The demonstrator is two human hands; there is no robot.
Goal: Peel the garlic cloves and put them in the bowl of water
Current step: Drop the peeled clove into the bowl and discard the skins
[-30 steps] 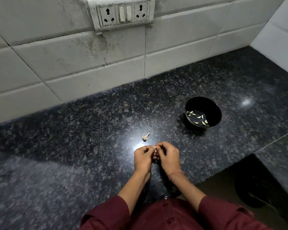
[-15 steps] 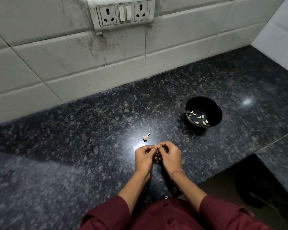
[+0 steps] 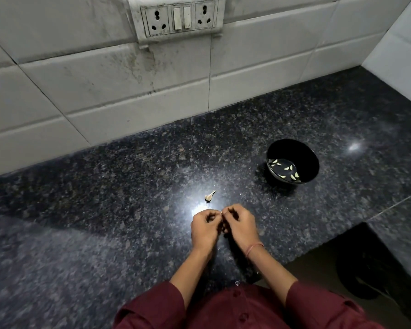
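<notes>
My left hand (image 3: 204,227) and my right hand (image 3: 240,225) are held together just above the dark granite counter (image 3: 105,198), fingers curled. Between their fingertips they pinch a small garlic clove (image 3: 221,212), of which only a pale speck shows. A black bowl (image 3: 301,148) of water stands to the right and farther back, with several peeled cloves (image 3: 286,170) lying in it. A loose garlic piece with a pointed tip (image 3: 209,196) lies on the counter just beyond my hands.
White tiled walls rise behind the counter and at the right. A switch and socket panel (image 3: 179,17) sits on the back wall. The counter's front edge drops to a dark floor at lower right (image 3: 365,269).
My hands stay in the same spot over the counter. Their fingers shift slightly around the clove. The bowl and the loose garlic piece have not moved.
</notes>
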